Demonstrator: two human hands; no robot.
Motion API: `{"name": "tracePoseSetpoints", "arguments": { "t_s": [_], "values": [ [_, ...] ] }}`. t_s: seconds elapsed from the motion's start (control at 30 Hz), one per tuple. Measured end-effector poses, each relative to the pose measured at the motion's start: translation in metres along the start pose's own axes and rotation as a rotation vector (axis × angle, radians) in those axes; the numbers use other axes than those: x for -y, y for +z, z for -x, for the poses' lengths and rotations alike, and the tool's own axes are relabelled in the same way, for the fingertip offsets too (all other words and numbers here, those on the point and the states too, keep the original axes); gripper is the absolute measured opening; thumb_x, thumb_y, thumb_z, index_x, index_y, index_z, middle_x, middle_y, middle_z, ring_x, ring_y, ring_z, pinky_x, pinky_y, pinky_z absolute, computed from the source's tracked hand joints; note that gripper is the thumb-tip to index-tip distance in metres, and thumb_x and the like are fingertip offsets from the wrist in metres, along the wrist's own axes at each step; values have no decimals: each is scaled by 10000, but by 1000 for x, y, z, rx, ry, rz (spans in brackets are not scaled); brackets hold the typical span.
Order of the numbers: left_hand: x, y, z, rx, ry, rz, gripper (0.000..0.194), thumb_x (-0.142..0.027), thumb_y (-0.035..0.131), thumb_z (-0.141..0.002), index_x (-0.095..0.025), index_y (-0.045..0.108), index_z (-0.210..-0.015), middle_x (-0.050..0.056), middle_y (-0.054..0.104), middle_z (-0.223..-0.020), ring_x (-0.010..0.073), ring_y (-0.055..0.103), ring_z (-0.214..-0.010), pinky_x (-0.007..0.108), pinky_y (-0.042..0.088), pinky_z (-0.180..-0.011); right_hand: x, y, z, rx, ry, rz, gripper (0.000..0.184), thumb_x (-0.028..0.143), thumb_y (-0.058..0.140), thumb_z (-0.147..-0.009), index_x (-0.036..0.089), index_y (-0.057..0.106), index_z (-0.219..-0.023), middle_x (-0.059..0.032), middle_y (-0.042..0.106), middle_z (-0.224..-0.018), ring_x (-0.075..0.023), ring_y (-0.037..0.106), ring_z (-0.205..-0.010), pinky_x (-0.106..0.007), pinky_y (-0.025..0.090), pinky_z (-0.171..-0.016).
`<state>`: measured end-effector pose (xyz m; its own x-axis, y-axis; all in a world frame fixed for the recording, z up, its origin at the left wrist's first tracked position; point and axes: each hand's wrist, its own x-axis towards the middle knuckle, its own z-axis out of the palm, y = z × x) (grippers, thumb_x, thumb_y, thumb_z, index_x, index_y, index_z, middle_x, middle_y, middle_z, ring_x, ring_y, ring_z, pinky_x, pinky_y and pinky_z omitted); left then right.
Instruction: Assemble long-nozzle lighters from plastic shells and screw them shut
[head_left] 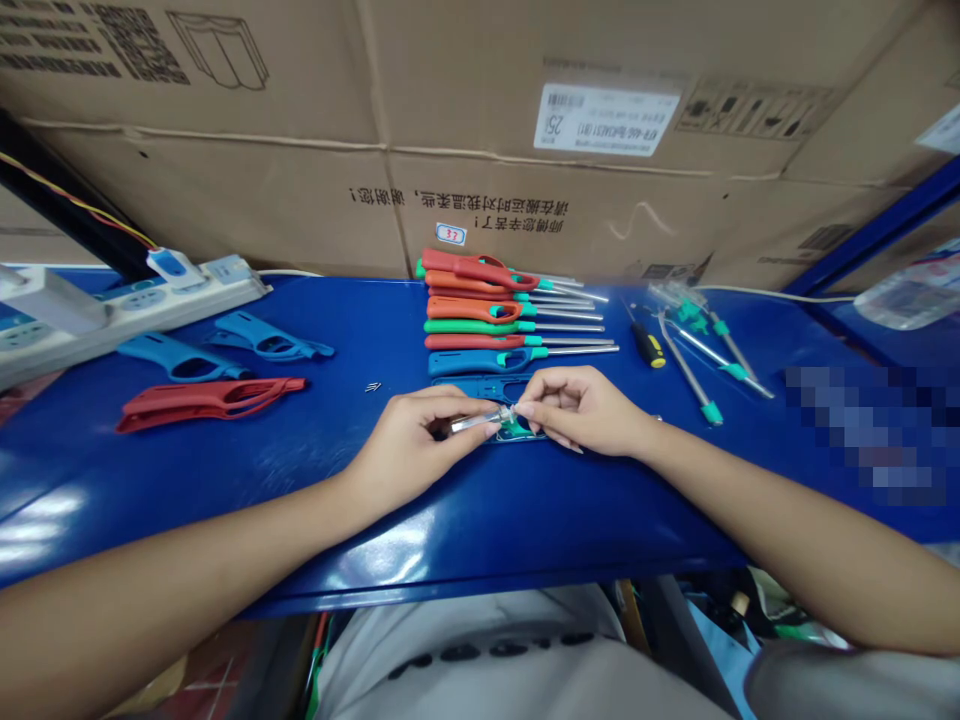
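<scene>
My left hand (409,440) is closed around a short silvery metal tube (474,421), held between thumb and fingers. A small clear and green fitting at the tube's right end meets the fingertips of my right hand (589,408). That hand is pinched at the fitting; exactly what lies between its fingertips is too small to make out. Beneath both hands lies a blue plastic lighter shell (469,386), partly covered by my fingers. Just behind it, a stack of long-nosed gas lighters (480,312) in red, orange, green and blue points its metal nozzles right.
Red (214,402) and blue shell pieces (180,357) rest on the left, near a power strip (135,305). Tiny metal pins (373,387) lie closer in. On the right are a screwdriver (649,345) and metal nozzles with green ends (694,375). A cardboard box (300,200) stands behind.
</scene>
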<state>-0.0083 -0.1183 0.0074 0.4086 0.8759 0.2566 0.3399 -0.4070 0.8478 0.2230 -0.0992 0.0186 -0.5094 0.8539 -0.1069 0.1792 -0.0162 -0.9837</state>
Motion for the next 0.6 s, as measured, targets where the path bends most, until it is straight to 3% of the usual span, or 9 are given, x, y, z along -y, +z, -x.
{"name": "tracePoseSetpoints", "arguments": {
  "t_s": [0.6],
  "values": [
    [2, 1, 0, 0, 39, 28, 192, -288, 730, -892, -210, 813, -1045, 43, 745, -828, 115, 559, -615, 228, 429, -553, -3, 0, 1, 18, -36, 8, 323, 421, 794, -799, 154, 612, -795, 41, 620, -601, -32, 455, -376, -163, 335, -350]
  ]
}}
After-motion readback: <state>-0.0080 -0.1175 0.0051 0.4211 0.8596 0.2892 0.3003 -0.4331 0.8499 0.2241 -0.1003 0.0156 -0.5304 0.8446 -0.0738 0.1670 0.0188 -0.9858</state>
